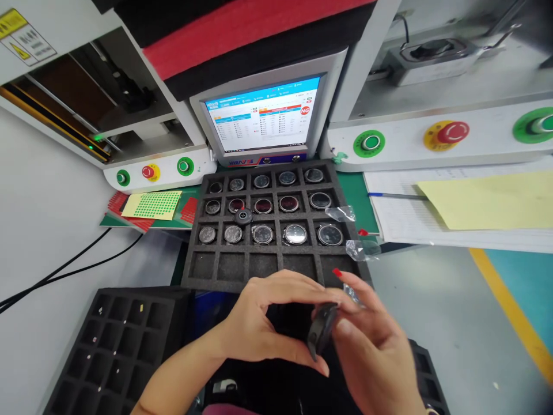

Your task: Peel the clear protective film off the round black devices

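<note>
Both hands meet below the black foam tray [224, 283], around a dark round watch body [323, 329] tilted on its edge. My left hand [268, 317] grips it between thumb and fingers. My right hand [374, 340] holds its right side with the thumb, a red sticker [337, 272] on a raised fingertip. Clear film [352, 294] shows behind the right fingers. Three rows of the tray hold round watch bodies, and the front row has bare pockets. One small watch body [243, 216] lies back up across the dividers.
A screen [263, 118] stands behind the tray between two machines with green and red buttons [453, 132]. Sticker sheets [151, 206] lie left, papers [492, 202] right. Another foam tray [166, 297] is at lower left. Clear film pieces [362, 249] rest on the tray's right edge.
</note>
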A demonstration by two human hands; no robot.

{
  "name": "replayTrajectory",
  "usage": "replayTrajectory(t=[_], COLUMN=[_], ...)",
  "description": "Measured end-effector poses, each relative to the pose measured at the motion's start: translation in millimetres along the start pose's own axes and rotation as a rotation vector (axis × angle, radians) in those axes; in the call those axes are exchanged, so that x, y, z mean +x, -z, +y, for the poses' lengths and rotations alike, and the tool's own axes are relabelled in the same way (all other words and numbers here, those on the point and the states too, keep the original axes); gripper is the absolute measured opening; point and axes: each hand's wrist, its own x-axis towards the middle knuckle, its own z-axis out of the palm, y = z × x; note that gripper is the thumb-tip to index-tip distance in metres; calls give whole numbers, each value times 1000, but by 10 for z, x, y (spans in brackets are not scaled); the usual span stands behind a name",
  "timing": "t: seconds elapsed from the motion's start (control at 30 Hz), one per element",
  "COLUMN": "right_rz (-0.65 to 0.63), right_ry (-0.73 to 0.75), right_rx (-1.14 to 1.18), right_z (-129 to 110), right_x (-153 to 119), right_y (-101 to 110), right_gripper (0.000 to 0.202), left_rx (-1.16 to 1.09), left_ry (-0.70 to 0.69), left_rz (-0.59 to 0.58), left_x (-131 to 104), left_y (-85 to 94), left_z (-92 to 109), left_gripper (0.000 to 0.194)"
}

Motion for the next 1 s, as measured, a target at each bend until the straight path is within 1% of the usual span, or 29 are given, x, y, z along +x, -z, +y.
replayTrajectory(t=[0.07,0.1,0.13,0.17,0.27,0.3,0.33,0.4,0.47,0.6,0.67,0.83,1.0], right_rz=[131,151,122,48,-226,-270,-273,-214,-193,-294,-277,-252,-234], right_ry=[155,206,218,190,-7,-76,-146,-268,-329,-268,-251,-224,-240], right_rx=[-53,-70,-80,-86,-67,-41,-13,31,44,22,8,27,44], right_z=[-45,-73,-101,-129,-194,-206,-214,-221,-220,-215,-219,-233,-230], right_x=[-53,-84,-114,-141,-194,-202,-205,-203,-192,-162,-155,-166,-173], right_y=[-11,-12,-10,-6,1,-3,-9,-25,-33,-9,3,-10,-25], right_gripper=[25,16,10,8,15,17,19,26,29,24,23,20,20], left_rx=[14,34,59,86,151,165,176,189,209,270,293,328,378], left_ry=[10,21,26,24,24,21,17,-6,-29,-75,-91,-118,-145], left_rz=[56,75,86,91,95,101,105,102,93,55,35,28,29], left_x=[-22,-30,-35,-36,-25,-18,-11,1,7,16,26,51,57], left_y=[-7,-12,-18,-25,-43,-47,-49,-48,-40,-13,-7,-8,-1], left_z=[21,37,54,72,114,124,130,138,144,174,197,239,269], left_gripper=[61,60,58,57,52,51,51,51,51,50,50,50,45])
